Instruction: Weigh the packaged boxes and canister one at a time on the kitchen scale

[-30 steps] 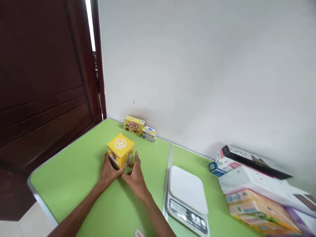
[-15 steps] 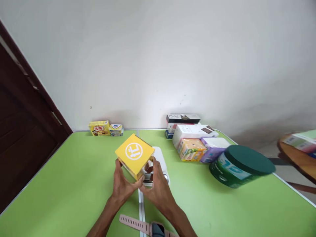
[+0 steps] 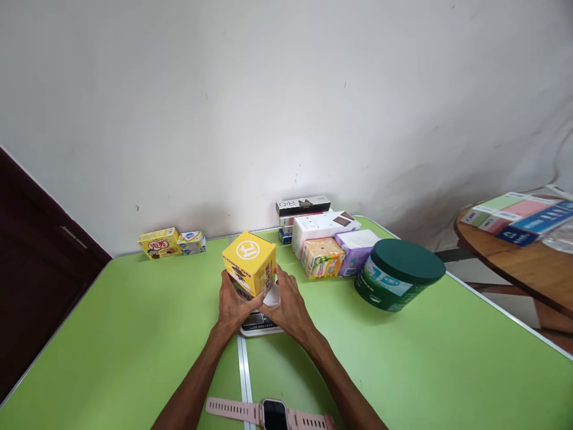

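Note:
A yellow cardboard box (image 3: 249,263) with a white round logo on its top is gripped between both of my hands. My left hand (image 3: 233,306) closes on its left side, while my right hand (image 3: 289,304) holds the right side; the thumbs come close together at the near corner. Beneath the box is a white kitchen scale (image 3: 262,328) with a dark display, mostly covered by box and hands. Whether the box touches the scale I cannot tell. Between my forearms, at the near edge of view, lies a smartwatch (image 3: 274,413) with a pink strap.
Small yellow cartons (image 3: 159,243) stand at the back left. Back right are stacked boxes (image 3: 303,205), a white box (image 3: 324,227), an orange tissue pack (image 3: 323,258), a purple pack (image 3: 356,251) and a green tub (image 3: 398,275). A wooden stool (image 3: 501,263) bearing flat boxes is beyond the table.
The yellow box has tilted so its front face now shows, still in both hands. The camera view has turned to the right, bringing more of the stool into sight.

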